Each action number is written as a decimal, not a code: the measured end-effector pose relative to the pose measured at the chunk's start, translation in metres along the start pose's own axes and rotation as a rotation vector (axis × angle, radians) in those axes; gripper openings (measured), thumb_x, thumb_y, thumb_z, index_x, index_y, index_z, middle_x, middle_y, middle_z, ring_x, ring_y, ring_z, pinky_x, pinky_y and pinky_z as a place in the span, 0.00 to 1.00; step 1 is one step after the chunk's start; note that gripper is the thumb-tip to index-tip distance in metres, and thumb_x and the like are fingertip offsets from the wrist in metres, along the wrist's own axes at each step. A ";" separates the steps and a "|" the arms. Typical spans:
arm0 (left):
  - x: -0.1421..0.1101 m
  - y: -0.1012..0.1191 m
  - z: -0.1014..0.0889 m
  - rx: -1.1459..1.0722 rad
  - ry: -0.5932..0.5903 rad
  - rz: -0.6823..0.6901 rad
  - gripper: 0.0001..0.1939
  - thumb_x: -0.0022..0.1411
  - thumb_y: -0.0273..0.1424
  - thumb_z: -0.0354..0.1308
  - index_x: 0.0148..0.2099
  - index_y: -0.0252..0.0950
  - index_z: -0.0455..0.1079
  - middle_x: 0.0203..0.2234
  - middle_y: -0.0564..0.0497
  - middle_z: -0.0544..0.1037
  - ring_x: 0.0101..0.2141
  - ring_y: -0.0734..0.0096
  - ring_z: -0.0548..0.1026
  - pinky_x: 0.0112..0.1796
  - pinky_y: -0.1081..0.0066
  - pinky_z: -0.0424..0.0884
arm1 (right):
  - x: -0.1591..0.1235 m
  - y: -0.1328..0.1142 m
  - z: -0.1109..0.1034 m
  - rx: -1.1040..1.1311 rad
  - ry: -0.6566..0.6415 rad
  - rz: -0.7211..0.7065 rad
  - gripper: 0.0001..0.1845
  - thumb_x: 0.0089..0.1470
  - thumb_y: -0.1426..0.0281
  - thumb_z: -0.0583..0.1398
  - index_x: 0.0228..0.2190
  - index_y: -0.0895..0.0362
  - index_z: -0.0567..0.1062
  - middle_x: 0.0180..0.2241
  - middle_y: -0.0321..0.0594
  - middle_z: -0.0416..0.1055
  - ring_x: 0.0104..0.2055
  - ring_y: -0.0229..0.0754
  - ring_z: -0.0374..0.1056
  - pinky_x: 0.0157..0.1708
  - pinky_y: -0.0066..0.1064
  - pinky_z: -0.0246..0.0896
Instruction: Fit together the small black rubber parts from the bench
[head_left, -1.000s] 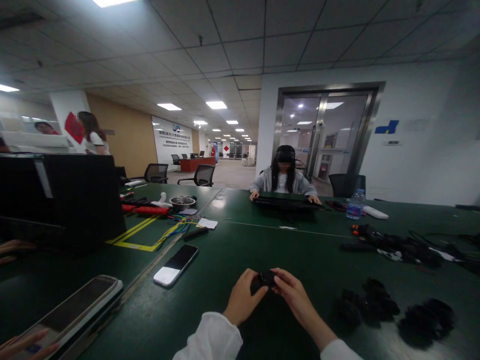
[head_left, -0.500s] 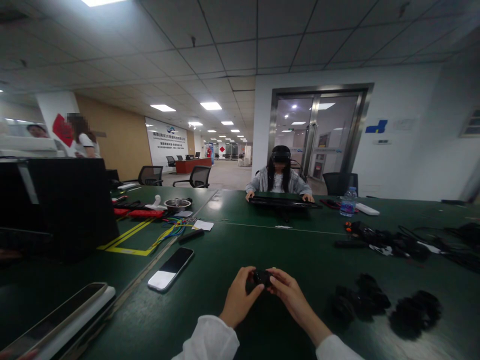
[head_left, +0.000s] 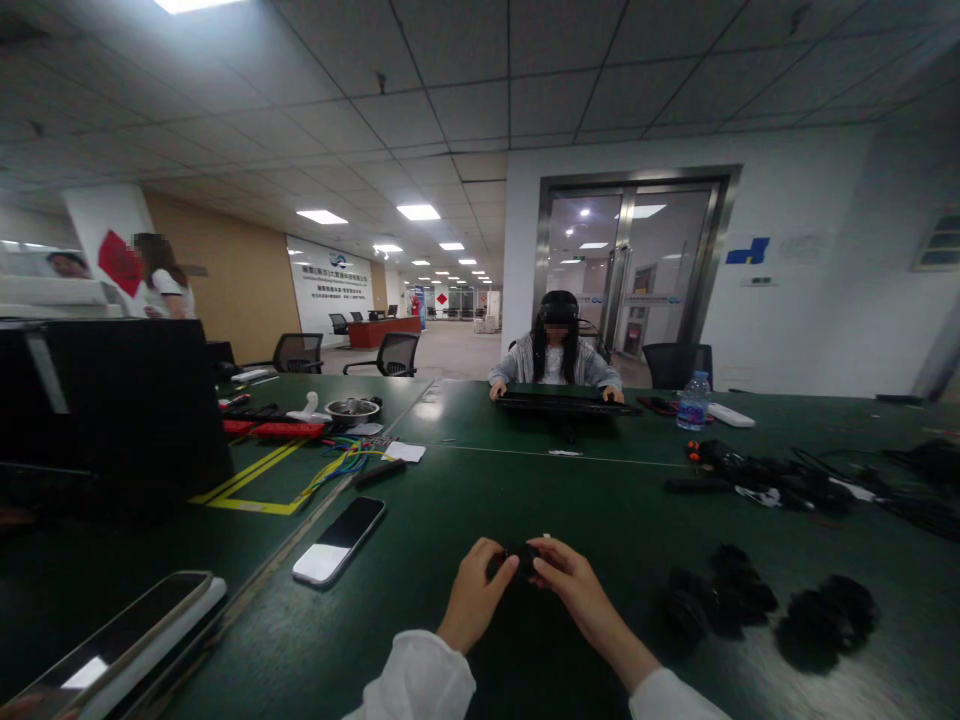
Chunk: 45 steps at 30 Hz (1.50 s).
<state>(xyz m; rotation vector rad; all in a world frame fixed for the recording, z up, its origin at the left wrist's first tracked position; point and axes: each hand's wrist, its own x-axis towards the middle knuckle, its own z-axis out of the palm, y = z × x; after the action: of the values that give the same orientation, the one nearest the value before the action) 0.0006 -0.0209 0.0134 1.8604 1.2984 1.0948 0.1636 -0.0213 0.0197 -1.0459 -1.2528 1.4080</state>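
Green tabletop point(head_left: 337, 640) under office ceiling lights, a seated co-worker point(head_left: 556, 358) opposite with both hands on a dark flat panel point(head_left: 562, 403); head view, my only feed at this remote station: left hand point(head_left: 472, 594) and right hand point(head_left: 576, 584) nearly meet over the near side, each pinching a small black object point(head_left: 519, 562) between thumb and fingers; against half a second ago, less of the object shows, the fingers covering more of it, so I read a turn or regrip, not a release; its exact shape is too dark to tell; one black cluster point(head_left: 739, 592) and a second black cluster point(head_left: 819, 625) lie to the right, phone point(head_left: 340, 542) flat to the left; judgement: close two-handed handling continues, fingertip detail unverifiable.
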 end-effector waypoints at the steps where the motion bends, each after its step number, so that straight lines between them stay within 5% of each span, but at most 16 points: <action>1: 0.000 0.000 0.000 -0.006 0.000 -0.007 0.19 0.56 0.45 0.43 0.35 0.36 0.66 0.32 0.51 0.69 0.33 0.70 0.67 0.33 0.72 0.63 | 0.000 0.000 -0.001 -0.007 -0.001 0.005 0.19 0.38 0.62 0.61 0.36 0.55 0.71 0.37 0.38 0.67 0.37 0.42 0.65 0.38 0.36 0.60; 20: 0.004 -0.012 0.001 -0.256 0.037 -0.132 0.27 0.55 0.49 0.39 0.33 0.32 0.68 0.28 0.51 0.70 0.29 0.72 0.68 0.30 0.73 0.63 | 0.004 0.008 -0.005 0.066 0.017 -0.013 0.17 0.40 0.63 0.60 0.36 0.55 0.71 0.37 0.38 0.67 0.34 0.40 0.65 0.37 0.35 0.60; 27: 0.008 -0.020 0.005 -0.381 0.115 -0.221 0.27 0.51 0.52 0.42 0.30 0.32 0.66 0.22 0.51 0.69 0.22 0.72 0.66 0.23 0.74 0.61 | 0.008 0.009 -0.002 0.296 0.122 0.035 0.16 0.34 0.66 0.64 0.29 0.58 0.71 0.29 0.36 0.70 0.28 0.37 0.66 0.30 0.31 0.60; 35: 0.012 -0.030 0.003 -0.474 0.148 -0.307 0.31 0.49 0.54 0.42 0.31 0.30 0.69 0.24 0.47 0.72 0.21 0.72 0.66 0.24 0.73 0.61 | 0.012 0.010 -0.011 0.617 0.227 0.141 0.10 0.42 0.68 0.60 0.29 0.58 0.69 0.25 0.37 0.72 0.26 0.37 0.68 0.29 0.29 0.63; 45: 0.016 -0.042 0.004 -0.672 0.177 -0.318 0.31 0.49 0.53 0.44 0.32 0.29 0.70 0.27 0.43 0.73 0.28 0.66 0.70 0.25 0.72 0.62 | 0.015 0.013 -0.019 0.762 0.327 0.167 0.08 0.48 0.72 0.54 0.34 0.60 0.66 0.26 0.40 0.72 0.25 0.34 0.68 0.25 0.25 0.66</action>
<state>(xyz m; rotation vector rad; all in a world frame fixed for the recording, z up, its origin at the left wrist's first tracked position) -0.0114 0.0079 -0.0195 1.0469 1.0836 1.3286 0.1777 -0.0039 0.0051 -0.7976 -0.3321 1.5712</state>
